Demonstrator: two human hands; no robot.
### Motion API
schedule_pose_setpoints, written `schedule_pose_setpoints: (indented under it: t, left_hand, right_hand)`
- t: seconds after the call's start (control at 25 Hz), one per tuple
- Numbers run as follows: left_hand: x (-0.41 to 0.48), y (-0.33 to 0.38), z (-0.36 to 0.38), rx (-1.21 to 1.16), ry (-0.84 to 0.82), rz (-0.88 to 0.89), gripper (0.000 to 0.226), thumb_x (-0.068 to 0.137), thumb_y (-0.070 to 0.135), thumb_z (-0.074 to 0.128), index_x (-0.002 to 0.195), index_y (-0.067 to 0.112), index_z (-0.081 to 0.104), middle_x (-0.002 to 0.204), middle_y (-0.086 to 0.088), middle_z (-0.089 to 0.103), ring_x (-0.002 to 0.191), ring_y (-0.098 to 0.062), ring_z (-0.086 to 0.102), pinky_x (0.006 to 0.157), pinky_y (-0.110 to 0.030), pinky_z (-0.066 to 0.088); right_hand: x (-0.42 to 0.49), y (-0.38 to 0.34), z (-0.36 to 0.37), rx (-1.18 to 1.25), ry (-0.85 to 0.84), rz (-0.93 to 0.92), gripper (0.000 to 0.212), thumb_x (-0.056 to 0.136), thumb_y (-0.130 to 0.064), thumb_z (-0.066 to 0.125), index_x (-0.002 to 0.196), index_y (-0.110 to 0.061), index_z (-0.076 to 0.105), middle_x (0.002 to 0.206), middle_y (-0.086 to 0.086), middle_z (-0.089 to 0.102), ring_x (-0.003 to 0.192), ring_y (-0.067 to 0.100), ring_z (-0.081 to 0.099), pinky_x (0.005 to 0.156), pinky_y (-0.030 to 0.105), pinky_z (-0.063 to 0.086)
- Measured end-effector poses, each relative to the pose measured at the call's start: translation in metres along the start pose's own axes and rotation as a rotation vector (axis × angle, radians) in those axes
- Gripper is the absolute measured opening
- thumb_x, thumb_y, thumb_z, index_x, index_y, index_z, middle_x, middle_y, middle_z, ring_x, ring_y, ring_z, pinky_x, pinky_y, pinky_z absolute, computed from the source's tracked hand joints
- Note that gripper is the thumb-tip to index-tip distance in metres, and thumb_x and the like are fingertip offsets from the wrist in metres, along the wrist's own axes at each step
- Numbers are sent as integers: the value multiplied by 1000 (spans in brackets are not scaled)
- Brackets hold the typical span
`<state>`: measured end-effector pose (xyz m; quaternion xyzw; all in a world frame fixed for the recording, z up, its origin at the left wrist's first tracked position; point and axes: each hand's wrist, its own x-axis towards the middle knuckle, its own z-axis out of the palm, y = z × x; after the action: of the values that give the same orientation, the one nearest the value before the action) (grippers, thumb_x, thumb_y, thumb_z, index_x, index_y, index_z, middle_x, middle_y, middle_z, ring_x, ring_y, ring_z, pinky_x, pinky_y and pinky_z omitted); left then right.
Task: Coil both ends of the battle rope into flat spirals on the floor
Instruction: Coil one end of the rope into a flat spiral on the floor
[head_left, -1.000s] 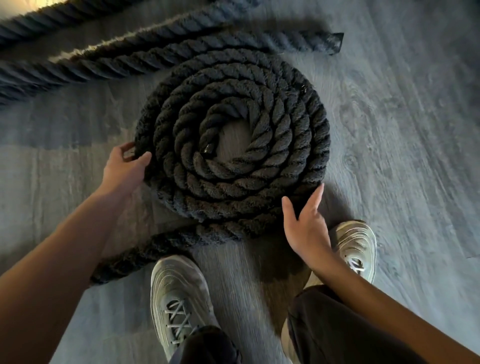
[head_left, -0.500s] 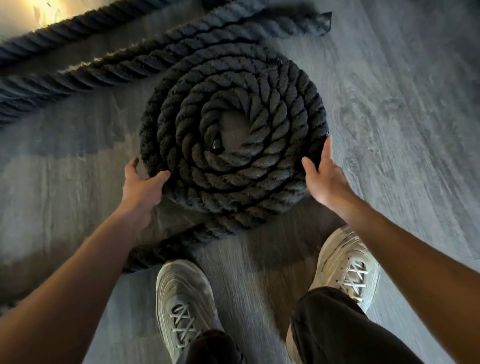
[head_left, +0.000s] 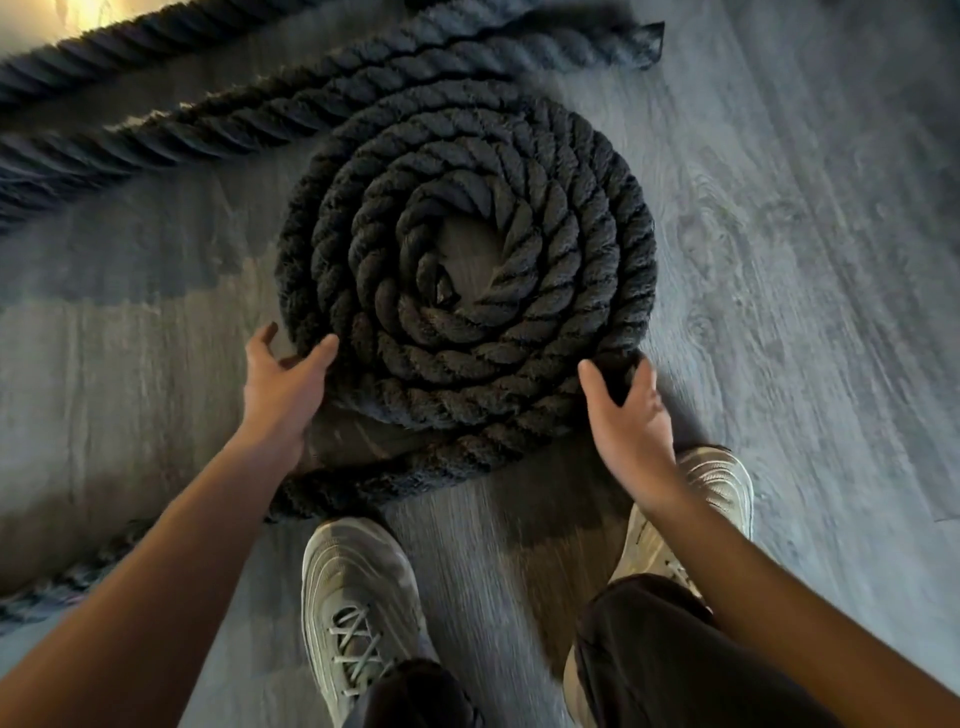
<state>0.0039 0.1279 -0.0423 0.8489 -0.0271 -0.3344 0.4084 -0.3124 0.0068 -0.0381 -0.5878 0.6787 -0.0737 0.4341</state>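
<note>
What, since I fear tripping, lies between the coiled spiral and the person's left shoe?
In the head view, the uncoiled tail of rope crosses the floor between the spiral and the left shoe, not yet wound in.

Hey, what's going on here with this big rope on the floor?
A person leans over a flat spiral of thick black battle rope wound on the grey floor. The left hand presses the spiral's lower left edge and the right hand its lower right edge, where the loose tail feeds in. Beyond the spiral, straight lengths of rope lie not yet coiled.
</note>
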Motion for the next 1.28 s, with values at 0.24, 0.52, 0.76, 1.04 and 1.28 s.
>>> schedule_pose_setpoints:
  t: [0.24,0.52,0.76,1.04,1.28]
  left_hand:
    - [17,24,5,31,7,98,82,90,29,77,154,43,27,116,2,68,80,-10,73,65,-30,64]
    - [-39,-2,36,-196,-232,-105,116,79,6,85,147,65,11,146,3,46,119,-30,62,78,-51,63]
    - [-62,-12,47,-165,-185,-234,119,72,29,90,150,53,3,147,0,41,117,-27,59,92,-54,58]
    - [6,36,22,-31,-25,84,71,95,29,72,152,36,29,125,-4,61,95,-14,68,55,-17,56]
    - [9,26,21,2,-73,78,81,94,16,69,153,48,23,142,-7,57,114,-22,65,69,-27,60]
  right_hand:
    - [3,-8,4,-26,-62,-4,68,100,-57,39,145,-7,34,143,16,47,130,37,45,89,37,36]
    - [82,-37,-40,-30,143,105,59,106,-42,31,158,-19,16,159,15,29,141,38,32,109,49,32]
    - [70,-24,-34,-77,166,11,61,104,-46,29,158,-35,3,162,22,12,146,42,20,112,59,31]
    - [15,1,10,-130,282,-74,61,106,-28,27,159,-31,-2,156,27,20,144,45,13,118,51,10]
    - [45,-2,-7,-264,257,-168,62,104,-27,28,159,-31,-2,154,19,22,141,43,17,119,52,13]
